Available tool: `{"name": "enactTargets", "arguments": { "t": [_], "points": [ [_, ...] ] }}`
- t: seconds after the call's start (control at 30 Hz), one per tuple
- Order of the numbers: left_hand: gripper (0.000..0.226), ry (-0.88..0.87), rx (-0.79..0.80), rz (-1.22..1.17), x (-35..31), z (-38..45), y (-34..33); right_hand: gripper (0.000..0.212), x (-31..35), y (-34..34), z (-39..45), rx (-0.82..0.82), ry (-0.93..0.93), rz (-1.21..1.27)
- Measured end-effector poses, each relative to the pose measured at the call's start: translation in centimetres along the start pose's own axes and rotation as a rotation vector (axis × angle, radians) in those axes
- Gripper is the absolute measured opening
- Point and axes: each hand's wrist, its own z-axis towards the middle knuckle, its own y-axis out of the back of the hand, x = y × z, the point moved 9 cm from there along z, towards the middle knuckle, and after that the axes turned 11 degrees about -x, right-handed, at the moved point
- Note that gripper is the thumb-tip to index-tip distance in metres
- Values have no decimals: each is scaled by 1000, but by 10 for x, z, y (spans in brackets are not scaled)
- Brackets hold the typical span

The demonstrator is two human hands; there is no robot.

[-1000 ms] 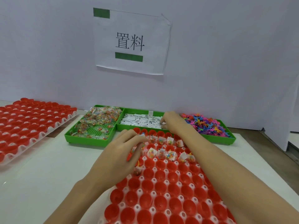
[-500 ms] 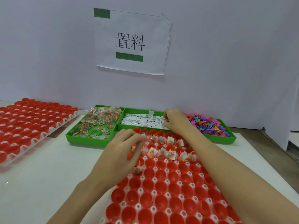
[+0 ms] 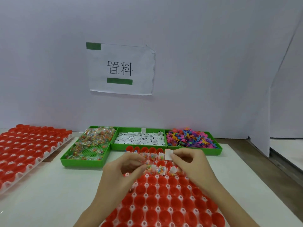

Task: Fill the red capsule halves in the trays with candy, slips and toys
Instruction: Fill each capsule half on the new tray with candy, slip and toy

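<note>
the right hand (image 3: 191,163) pinches a white paper slip (image 3: 168,155) between thumb and forefinger, the slip standing upright just above the far rows of the near tray (image 3: 164,208). the left hand (image 3: 122,169) has its fingers (image 3: 139,161) curled toward the thumb over the same rows, with a small clear candy packet (image 3: 148,166) at the fingertips; it seems to be pinched there, though the contact is blurred. the two hands sit close together, apart from each other, both forearms reaching in from the near edge over the tray.

under the hands, the far two rows of red capsule halves (image 3: 157,190) already hold candy packets and folded white slips; the rows nearer the camera show only red cups in their white holder.

beyond the tray, along the wall, three green bins stand side by side and touching: the left one (image 3: 82,161) holds clear candy packets piled toward its far end, the middle one (image 3: 139,145) white slips, the right one (image 3: 213,150) a heap of small coloured toys (image 3: 190,139).

far left on the counter (image 3: 49,185), a second tray of red halves (image 3: 24,149) lies well apart from the hands. a paper sign (image 3: 121,69) hangs on the wall above the bins.
</note>
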Motion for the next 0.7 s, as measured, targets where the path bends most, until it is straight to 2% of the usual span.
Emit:
{"name": "enactTargets", "arguments": {
  "t": [0.13, 0.27, 0.43, 0.5, 0.57, 0.67, 0.7],
  "points": [
    [13, 99, 88, -103, -7, -12, -16, 15, 13, -6, -38, 24, 29, 33],
    [14, 99, 85, -78, -9, -16, -18, 10, 27, -17, -52, 89, 108, 17],
    [20, 143, 99, -94, -8, -16, -20, 16, 31, -22, -57, 146, 142, -8],
    [28, 129, 135, -96, -10, -16, -21, 15, 33, -23, -57, 156, 144, -28],
    [25, 74, 158, -60, -16, -16, -22, 16, 36, -24, -57, 194, 133, -27],
    [25, 51, 122, -46, -16, -14, -18, 21, 34, -25, -40, 313, 111, -104],
    [26, 68, 115, -50, -14, -13, -17, 22, 29, -21, -25, 304, 104, -166]
  ]
}}
